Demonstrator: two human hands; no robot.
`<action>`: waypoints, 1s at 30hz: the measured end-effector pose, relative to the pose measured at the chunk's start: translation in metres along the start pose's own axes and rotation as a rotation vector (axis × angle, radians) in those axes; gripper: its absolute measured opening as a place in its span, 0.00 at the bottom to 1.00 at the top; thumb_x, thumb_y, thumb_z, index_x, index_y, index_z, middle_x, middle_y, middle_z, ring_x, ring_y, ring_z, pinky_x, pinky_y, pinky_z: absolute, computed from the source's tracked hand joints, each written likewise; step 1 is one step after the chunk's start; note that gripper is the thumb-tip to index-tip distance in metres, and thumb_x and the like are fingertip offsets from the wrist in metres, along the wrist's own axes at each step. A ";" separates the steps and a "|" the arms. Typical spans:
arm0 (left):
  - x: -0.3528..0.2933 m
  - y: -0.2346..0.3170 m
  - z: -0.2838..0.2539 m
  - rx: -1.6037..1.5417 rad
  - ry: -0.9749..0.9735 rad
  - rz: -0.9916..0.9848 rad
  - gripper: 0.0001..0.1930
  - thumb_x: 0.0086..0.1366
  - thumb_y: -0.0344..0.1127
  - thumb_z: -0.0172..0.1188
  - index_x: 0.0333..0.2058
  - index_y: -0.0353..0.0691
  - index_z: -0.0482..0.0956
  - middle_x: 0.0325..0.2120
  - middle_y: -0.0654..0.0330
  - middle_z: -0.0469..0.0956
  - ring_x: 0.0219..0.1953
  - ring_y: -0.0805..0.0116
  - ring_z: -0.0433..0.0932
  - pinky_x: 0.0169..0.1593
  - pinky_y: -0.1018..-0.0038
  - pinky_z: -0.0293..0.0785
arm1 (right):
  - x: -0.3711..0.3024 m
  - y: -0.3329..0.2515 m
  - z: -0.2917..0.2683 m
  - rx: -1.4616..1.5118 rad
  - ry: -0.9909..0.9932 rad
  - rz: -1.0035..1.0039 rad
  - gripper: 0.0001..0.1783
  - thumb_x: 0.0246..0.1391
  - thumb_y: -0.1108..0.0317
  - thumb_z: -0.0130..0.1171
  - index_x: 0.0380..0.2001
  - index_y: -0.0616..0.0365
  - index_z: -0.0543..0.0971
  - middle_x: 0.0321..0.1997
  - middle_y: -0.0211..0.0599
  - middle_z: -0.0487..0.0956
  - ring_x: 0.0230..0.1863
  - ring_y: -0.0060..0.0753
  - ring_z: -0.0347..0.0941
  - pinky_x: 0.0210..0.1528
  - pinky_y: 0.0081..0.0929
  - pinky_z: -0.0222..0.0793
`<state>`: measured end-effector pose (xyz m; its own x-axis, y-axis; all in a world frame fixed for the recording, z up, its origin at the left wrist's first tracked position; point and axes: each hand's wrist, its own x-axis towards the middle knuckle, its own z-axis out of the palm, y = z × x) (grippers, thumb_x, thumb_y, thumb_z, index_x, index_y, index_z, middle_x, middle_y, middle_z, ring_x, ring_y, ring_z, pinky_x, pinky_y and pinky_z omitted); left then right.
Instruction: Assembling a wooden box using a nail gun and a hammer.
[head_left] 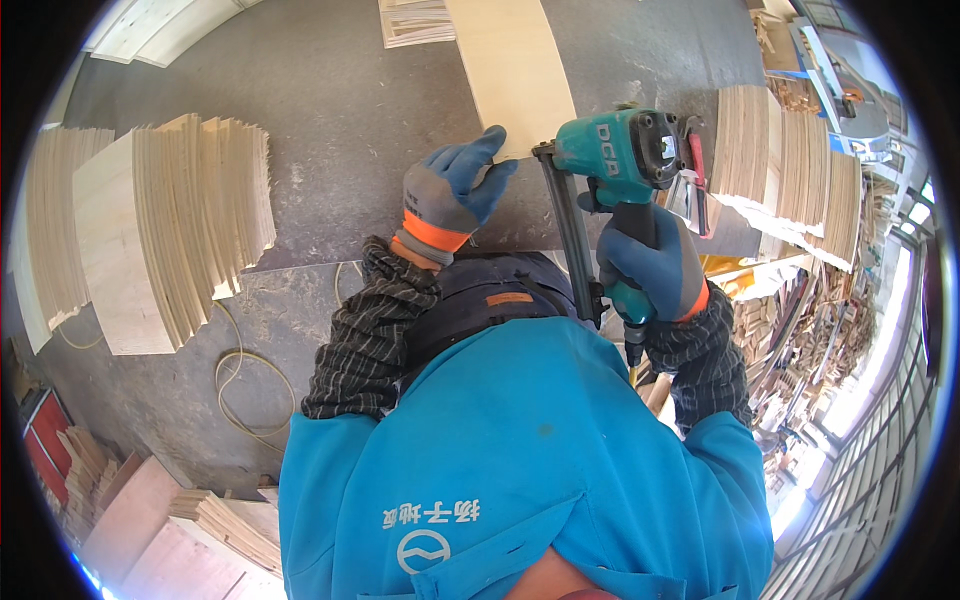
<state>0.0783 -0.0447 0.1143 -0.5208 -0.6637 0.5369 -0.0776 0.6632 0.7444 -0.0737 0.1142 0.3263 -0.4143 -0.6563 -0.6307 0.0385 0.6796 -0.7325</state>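
Observation:
My right hand (655, 262), in a blue and grey glove with an orange cuff, is wrapped around the black grip of a teal air nailer (608, 150). The nailer's long dark magazine (572, 235) points back toward my body, and its nose is beside the near right corner of a long pale wooden board (515, 75). At the board's near left corner is my left hand (455, 185), gloved alike, its fingers stretched out and thumb apart. Its fingertips overlap the board's edge; whether they press on it I cannot tell.
Stacks of thin wooden panels stand on the grey worktable at left (195, 215) and right (795, 165). A thinner pile (415, 22) lies at the far side. A red-handled tool (697, 165) is by the right stack. A pale hose (228, 400) coils on the floor; wood scraps (800, 350) heap at right.

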 end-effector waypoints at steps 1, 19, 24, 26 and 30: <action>0.001 0.000 0.001 -0.013 0.028 0.021 0.19 0.61 0.36 0.79 0.51 0.40 0.88 0.33 0.54 0.89 0.31 0.54 0.89 0.36 0.63 0.85 | -0.001 0.000 -0.001 0.000 0.002 0.000 0.19 0.58 0.63 0.65 0.46 0.68 0.82 0.29 0.33 0.80 0.28 0.21 0.77 0.32 0.26 0.74; -0.001 0.002 0.001 -0.003 0.025 0.024 0.18 0.62 0.36 0.78 0.50 0.39 0.89 0.35 0.52 0.90 0.33 0.54 0.89 0.38 0.63 0.86 | -0.006 0.004 -0.014 0.027 0.083 0.013 0.33 0.57 0.61 0.60 0.62 0.74 0.78 0.27 0.31 0.78 0.26 0.23 0.76 0.30 0.24 0.72; -0.001 0.003 0.002 -0.002 0.004 -0.005 0.18 0.62 0.37 0.78 0.50 0.39 0.89 0.36 0.52 0.90 0.34 0.54 0.89 0.39 0.63 0.86 | -0.004 0.007 -0.016 0.017 0.068 0.031 0.33 0.57 0.62 0.60 0.61 0.74 0.78 0.27 0.31 0.78 0.26 0.23 0.77 0.30 0.23 0.71; -0.001 0.003 0.003 -0.001 0.011 0.002 0.18 0.62 0.37 0.78 0.50 0.40 0.89 0.36 0.52 0.90 0.34 0.54 0.90 0.39 0.63 0.86 | -0.004 0.006 -0.016 0.027 0.061 0.015 0.32 0.58 0.62 0.60 0.62 0.74 0.78 0.27 0.31 0.78 0.26 0.23 0.77 0.30 0.23 0.71; -0.001 0.002 0.002 0.013 0.000 -0.005 0.19 0.62 0.37 0.78 0.50 0.40 0.89 0.36 0.53 0.90 0.35 0.54 0.90 0.40 0.64 0.86 | -0.006 0.005 -0.020 0.064 0.080 -0.010 0.28 0.57 0.63 0.60 0.56 0.73 0.80 0.27 0.32 0.79 0.26 0.24 0.77 0.31 0.23 0.71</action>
<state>0.0774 -0.0423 0.1143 -0.5205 -0.6671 0.5330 -0.0911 0.6640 0.7421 -0.0893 0.1280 0.3320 -0.4863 -0.6329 -0.6024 0.0906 0.6491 -0.7552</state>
